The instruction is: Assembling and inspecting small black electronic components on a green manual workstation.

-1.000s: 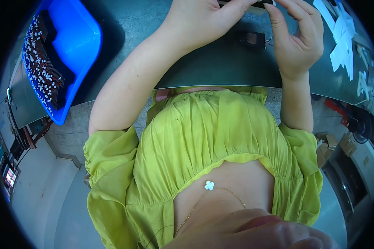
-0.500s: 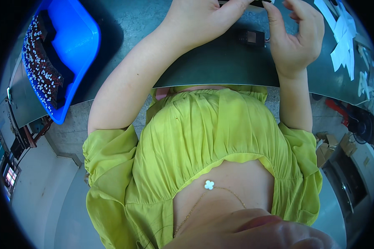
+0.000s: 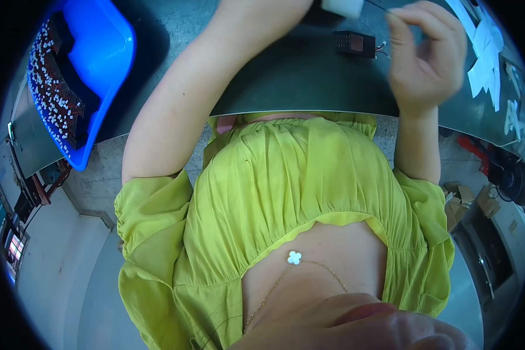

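one right hand [image 3: 429, 58] raised over a dark green bench [image 3: 297, 87], palm partly turned inward; thumb and forefinger of that hand pinched together on the end of a thin dark strand [image 3: 376, 5], remaining fingers loosely curled; strand in a slant from the upper edge of the view down to the pinched tips, far end out of sight; at the same edge, one left hand [image 3: 271, 14] beyond a long bare forearm [image 3: 195, 96], cut off before the fingers, so impossible to tell whether released, clenched or grasping; just right of it, a white block [image 3: 342, 7], also cut by the edge.

on the bench, below the white block and left of the right hand, a small black block [image 3: 354, 44] with short wires [image 3: 381, 50] at its right end, apart from both hands; at far left, a blue tray [image 3: 114, 46] reaching past the front edge of the bench, with a crowded band of dark pieces [image 3: 58, 96] dotted with white tips along its left part; at far right, overlapping white strips [image 3: 487, 55], well apart from the black block; below the bench edge, a lime-green top [image 3: 286, 186] and a pale clover-shaped pendant [image 3: 294, 257].
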{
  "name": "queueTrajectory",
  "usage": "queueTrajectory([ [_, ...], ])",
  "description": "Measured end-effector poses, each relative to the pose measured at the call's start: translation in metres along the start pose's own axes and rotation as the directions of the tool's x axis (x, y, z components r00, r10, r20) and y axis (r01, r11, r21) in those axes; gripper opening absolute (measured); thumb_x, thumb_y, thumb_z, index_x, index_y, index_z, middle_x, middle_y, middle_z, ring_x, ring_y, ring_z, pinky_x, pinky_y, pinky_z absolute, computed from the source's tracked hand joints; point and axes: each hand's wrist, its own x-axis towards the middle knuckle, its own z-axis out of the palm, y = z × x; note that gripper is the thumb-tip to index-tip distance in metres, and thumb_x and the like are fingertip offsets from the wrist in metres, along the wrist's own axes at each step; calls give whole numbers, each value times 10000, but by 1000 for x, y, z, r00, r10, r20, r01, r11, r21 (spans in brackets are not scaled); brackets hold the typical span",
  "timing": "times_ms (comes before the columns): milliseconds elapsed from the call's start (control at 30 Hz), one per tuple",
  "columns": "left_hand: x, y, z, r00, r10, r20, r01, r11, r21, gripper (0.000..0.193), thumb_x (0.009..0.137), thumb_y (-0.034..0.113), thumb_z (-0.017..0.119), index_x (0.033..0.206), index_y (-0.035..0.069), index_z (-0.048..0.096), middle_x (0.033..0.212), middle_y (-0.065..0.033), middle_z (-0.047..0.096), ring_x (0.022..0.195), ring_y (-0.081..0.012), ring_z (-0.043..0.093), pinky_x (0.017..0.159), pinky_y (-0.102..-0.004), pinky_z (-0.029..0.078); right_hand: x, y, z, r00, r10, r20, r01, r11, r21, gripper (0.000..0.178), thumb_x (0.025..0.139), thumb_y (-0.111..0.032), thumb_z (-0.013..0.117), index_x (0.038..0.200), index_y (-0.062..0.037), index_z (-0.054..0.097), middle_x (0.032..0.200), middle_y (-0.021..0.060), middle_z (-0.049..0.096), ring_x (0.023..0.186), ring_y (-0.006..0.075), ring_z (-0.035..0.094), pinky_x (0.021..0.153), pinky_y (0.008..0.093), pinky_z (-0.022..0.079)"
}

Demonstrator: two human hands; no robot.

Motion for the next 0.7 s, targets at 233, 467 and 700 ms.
queueTrajectory([
  [233, 9, 29, -13, 830, 157, 536, -419, 808, 413, 300, 811, 291, 813, 976, 54, 731, 944, -158, 671, 963, -359, 636, 1006, -476, 464, -12, 19, -43, 544, 660, 517, -810, 254, 528, 75, 897, 5, 694, 879, -36, 634, 1180, 110, 637, 996, 131, 575, 917, 272, 436],
  [467, -2, 17, 2, 742, 33, 670, -418, 804, 423, 359, 779, 311, 832, 972, 45, 687, 871, -140, 626, 929, -354, 631, 1131, -501, 403, -14, 11, -38, 307, 628, 716, -936, 63, 346, 40, 914, -6, 706, 892, -8, 673, 1192, 86, 654, 915, 77, 601, 826, 211, 473],
  [700, -2, 15, 6, 740, 13, 673, -411, 801, 436, 308, 789, 282, 817, 893, 47, 647, 845, -142, 613, 903, -337, 627, 1140, -498, 395, -6, 13, -38, 207, 612, 763, -969, 18, 248, 35, 925, -18, 710, 911, 5, 687, 1175, 66, 660, 851, 55, 594, 782, 198, 478],
])
